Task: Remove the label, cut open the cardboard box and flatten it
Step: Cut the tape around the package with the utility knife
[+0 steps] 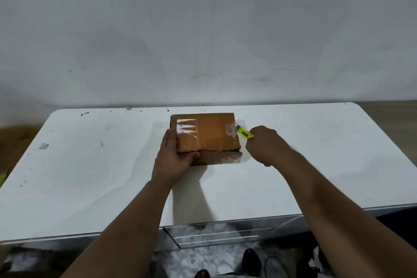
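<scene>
The white table point(90, 165) has lots of bare room on the left of the frame and on the right. The only big thing on it is the cardboard box point(207, 135), in the middle. The left hand point(173, 160) blocks the box's left side and near corner. The right hand point(264, 144) with the yellow knife point(244, 132) blocks its right side. A grey wall point(203, 29) closes off the top of the frame, just behind the box.
</scene>
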Demonstrator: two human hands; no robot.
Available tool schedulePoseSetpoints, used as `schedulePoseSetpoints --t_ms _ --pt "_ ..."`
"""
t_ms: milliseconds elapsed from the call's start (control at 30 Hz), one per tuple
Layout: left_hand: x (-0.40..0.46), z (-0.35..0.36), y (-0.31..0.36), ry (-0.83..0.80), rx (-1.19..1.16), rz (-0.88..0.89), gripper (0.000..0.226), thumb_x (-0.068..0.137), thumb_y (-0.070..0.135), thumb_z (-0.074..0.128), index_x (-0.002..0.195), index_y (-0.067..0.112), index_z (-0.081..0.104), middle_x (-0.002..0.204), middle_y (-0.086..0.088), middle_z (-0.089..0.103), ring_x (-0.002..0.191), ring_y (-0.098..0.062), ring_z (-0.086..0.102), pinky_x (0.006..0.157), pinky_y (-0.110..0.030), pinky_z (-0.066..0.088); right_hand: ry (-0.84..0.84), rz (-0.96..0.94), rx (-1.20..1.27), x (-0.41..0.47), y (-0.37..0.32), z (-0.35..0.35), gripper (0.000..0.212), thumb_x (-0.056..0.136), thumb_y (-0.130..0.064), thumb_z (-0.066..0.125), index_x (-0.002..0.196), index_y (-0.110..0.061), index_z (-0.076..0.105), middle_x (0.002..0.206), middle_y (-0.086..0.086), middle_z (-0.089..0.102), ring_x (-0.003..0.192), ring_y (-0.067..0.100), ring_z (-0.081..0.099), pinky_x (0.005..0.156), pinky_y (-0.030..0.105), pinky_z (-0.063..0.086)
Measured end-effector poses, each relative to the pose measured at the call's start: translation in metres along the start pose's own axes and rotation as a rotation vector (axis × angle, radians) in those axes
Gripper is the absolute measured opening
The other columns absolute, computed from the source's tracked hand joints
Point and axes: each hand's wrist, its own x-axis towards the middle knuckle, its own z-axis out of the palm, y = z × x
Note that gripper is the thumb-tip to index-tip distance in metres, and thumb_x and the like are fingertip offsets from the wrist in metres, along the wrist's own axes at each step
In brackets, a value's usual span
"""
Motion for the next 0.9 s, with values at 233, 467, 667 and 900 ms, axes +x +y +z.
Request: schedulePoseSetpoints --t_ms 233,467,667,900 --pt "0.004 -0.001 -0.002 -0.035 0.019 0.01 0.111 0.077 0.043 0.082 0.159 0.04 0.008 0.152 0.015 0.038 0.136 -0.01 0.043 0.099 -0.024 0.037 -0.004 -0.01 -0.074 -0.003 -0.008 -0.003 0.003 0.085 -0.006 0.047 0.086 -0.009 0.047 0.074 0.006 0.047 0.054 0.019 0.044 0.046 0.024 0.033" --pt "0.002 0.002 -0.002 -0.007 0.011 -0.019 0.111 0.078 0.044 0.081 0.16 0.038 0.006 0.157 0.011 0.033 0.14 -0.014 0.039 0.101 -0.027 0.035 -0.012 0.018 0.093 -0.001 0.007 0.01 0.011 0.086 -0.009 0.04 0.08 -0.015 0.045 0.077 0.009 0.053 0.051 0.024 0.048 0.044 0.023 0.037" --pt "0.003 0.001 0.003 -0.009 0.016 -0.009 0.113 0.077 0.035 0.081 0.157 0.049 0.002 0.154 0.015 0.038 0.136 -0.013 0.044 0.103 -0.034 0.04 -0.078 0.046 -0.001 -0.009 -0.002 -0.015 0.017 0.079 -0.005 0.04 0.092 -0.006 0.052 0.073 0.013 0.052 0.049 0.027 0.048 0.049 0.024 0.039" --pt "0.004 -0.001 -0.001 -0.049 0.007 -0.008 0.114 0.074 0.042 0.079 0.157 0.049 0.001 0.156 0.013 0.036 0.138 -0.015 0.043 0.109 -0.04 0.042 -0.102 0.048 0.013 -0.014 0.005 -0.014 0.023 0.079 -0.003 0.04 0.096 -0.001 0.056 0.073 0.015 0.053 0.05 0.028 0.046 0.047 0.025 0.038"
